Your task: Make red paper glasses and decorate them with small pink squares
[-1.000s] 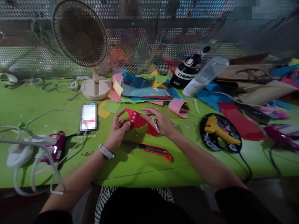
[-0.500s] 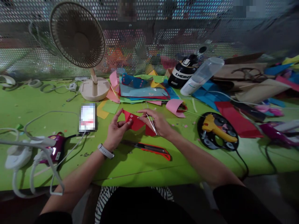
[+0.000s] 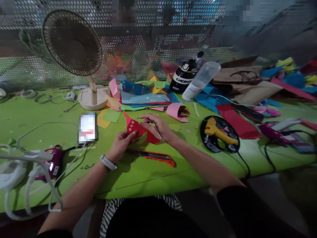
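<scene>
My left hand [image 3: 121, 142] pinches the lower left part of a red paper cut-out [image 3: 135, 128], its thumb on top. Small pale pink squares sit in a cluster on the paper's left part. Over the paper's right part is my right hand [image 3: 161, 128], its fingers closed around slim silver tweezers [image 3: 159, 134] that are partly hidden by the hand. Whether the right fingertips touch the paper, I cannot tell. An orange and black utility knife [image 3: 157, 156] lies on the green table [image 3: 148, 181] just below both hands.
A phone [image 3: 87, 128] and a beige fan [image 3: 94, 99] stand left. Behind the hands lie stacked coloured sheets [image 3: 146, 98], with a black bottle [image 3: 182, 79] beside them. A yellow glue gun [image 3: 220, 132] rests on a black tray [image 3: 206, 140] at right. Cables and plugs [image 3: 37, 165] crowd the left.
The view has shifted, so table things appear further left. My left forefinger, raised at the paper's top corner before, is now folded down, and more pale squares show. The tweezers are less visible.
</scene>
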A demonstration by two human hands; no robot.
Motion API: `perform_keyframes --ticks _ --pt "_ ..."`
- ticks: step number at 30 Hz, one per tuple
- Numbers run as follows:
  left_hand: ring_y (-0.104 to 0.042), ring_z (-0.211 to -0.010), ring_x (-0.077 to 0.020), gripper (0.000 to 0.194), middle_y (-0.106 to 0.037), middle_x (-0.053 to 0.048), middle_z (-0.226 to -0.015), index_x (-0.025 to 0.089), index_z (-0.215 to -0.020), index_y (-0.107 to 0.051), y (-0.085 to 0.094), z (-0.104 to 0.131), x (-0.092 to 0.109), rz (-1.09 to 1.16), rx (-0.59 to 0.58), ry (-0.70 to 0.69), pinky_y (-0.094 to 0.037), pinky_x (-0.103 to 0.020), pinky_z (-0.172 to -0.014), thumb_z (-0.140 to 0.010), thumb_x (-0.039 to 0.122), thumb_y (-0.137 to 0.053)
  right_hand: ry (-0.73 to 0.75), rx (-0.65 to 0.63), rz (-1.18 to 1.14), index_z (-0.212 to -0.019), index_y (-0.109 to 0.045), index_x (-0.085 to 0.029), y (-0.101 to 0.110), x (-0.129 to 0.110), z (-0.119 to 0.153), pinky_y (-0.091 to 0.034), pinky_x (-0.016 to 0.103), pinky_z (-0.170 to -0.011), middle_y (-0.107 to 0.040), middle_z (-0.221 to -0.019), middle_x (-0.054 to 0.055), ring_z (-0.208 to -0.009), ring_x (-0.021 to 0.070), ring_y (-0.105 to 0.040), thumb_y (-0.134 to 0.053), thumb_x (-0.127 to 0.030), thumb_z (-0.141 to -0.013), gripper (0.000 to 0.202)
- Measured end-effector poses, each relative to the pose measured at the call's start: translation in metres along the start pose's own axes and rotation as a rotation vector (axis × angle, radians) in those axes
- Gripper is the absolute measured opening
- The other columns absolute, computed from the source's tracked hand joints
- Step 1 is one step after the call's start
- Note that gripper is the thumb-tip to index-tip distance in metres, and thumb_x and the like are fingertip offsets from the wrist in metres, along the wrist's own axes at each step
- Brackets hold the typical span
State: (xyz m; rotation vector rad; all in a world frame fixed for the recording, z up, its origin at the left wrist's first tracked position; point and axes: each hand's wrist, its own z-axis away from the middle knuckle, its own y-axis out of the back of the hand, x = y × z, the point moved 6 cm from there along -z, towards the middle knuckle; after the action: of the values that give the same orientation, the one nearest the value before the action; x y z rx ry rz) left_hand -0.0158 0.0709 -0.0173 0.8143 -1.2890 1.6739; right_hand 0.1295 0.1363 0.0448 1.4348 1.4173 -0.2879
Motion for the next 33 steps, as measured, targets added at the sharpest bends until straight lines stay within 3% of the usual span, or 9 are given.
perform_keyframes --ticks 5,10,13,16,20,24,28,33 --pt "-0.072 -0.088 -0.0179 0.029 -0.074 -0.007 -0.095 0.014 -0.091 -0.07 0.011 -0.006 0.013 0.174 0.111 -0.086 -0.056 -0.029 -0.084 -0.068 0.026 -0.082 -0.042 -0.084 0.01 -0.112 -0.064 -0.017 0.015 0.001 -0.007 -0.049 0.028 -0.068 -0.07 -0.084 0.005 -0.074 0.0163 -0.065 -0.063 -0.042 -0.085 0.037" --pt "-0.072 -0.085 -0.0201 0.033 -0.075 -0.006 -0.09 0.016 -0.089 -0.068 0.012 -0.006 0.017 0.251 0.125 -0.13 -0.057 -0.031 -0.077 -0.067 0.034 -0.083 -0.106 -0.175 -0.215 -0.115 -0.061 -0.016 0.005 0.014 -0.007 -0.047 0.023 -0.057 -0.065 -0.077 0.001 -0.06 0.0111 -0.057 -0.065 -0.039 -0.083 0.039" --pt "-0.071 -0.079 -0.0182 0.037 -0.075 -0.006 -0.089 0.015 -0.09 -0.067 0.009 -0.003 0.011 0.186 0.136 -0.069 -0.057 -0.027 -0.069 -0.062 0.031 -0.086 -0.052 -0.219 -0.207 -0.115 -0.062 -0.018 -0.008 0.012 -0.005 -0.049 0.025 -0.063 -0.067 -0.081 0.002 -0.067 0.0121 -0.061 -0.064 -0.038 -0.085 0.036" --pt "-0.07 -0.082 -0.0179 0.037 -0.074 -0.006 -0.095 0.015 -0.092 -0.067 0.012 -0.001 0.012 0.13 0.2 -0.1 -0.057 -0.027 -0.069 -0.061 0.025 -0.086 0.037 -0.179 -0.032 -0.119 -0.061 -0.021 -0.007 0.006 -0.005 -0.051 0.027 -0.071 -0.07 -0.091 0.004 -0.079 0.0148 -0.065 -0.059 -0.037 -0.09 0.034" --pt "-0.07 -0.08 -0.0185 0.034 -0.074 -0.006 -0.091 0.016 -0.091 -0.067 0.021 -0.003 0.019 0.166 0.277 -0.138 -0.058 -0.029 -0.068 -0.063 0.027 -0.084 0.183 -0.109 0.369 -0.135 -0.051 -0.021 0.007 -0.002 -0.003 -0.051 0.033 -0.075 -0.072 -0.098 0.008 -0.083 0.0195 -0.066 -0.043 -0.038 -0.098 0.042" --pt "-0.07 -0.076 -0.0174 0.03 -0.074 -0.005 -0.086 0.016 -0.086 -0.067 0.026 -0.007 0.023 0.202 0.318 -0.16 -0.057 -0.026 -0.065 -0.064 0.025 -0.083 0.173 -0.092 0.654 -0.141 -0.046 -0.015 0.028 0.009 0.013 -0.052 0.036 -0.073 -0.072 -0.096 0.012 -0.082 0.0238 -0.066 -0.041 -0.043 -0.098 0.052" --pt "-0.07 -0.076 -0.0173 0.028 -0.074 -0.004 -0.086 0.016 -0.085 -0.066 0.028 -0.009 0.023 0.215 0.335 -0.17 -0.058 -0.027 -0.065 -0.063 0.021 -0.083 0.111 -0.079 0.607 -0.129 -0.058 -0.017 0.05 0.032 0.042 -0.053 0.038 -0.078 -0.07 -0.108 0.013 -0.095 0.0247 -0.066 -0.04 -0.043 -0.098 0.045" --pt "-0.07 -0.073 -0.0168 0.031 -0.073 -0.002 -0.082 0.016 -0.083 -0.065 0.027 -0.01 0.023 0.195 0.325 -0.18 -0.058 -0.028 -0.066 -0.059 0.018 -0.084 -0.118 0.035 0.318 -0.119 -0.065 -0.018 0.074 0.063 0.068 -0.057 0.032 -0.07 -0.074 -0.098 0.008 -0.082 0.0197 -0.071 -0.055 -0.041 -0.091 0.038"
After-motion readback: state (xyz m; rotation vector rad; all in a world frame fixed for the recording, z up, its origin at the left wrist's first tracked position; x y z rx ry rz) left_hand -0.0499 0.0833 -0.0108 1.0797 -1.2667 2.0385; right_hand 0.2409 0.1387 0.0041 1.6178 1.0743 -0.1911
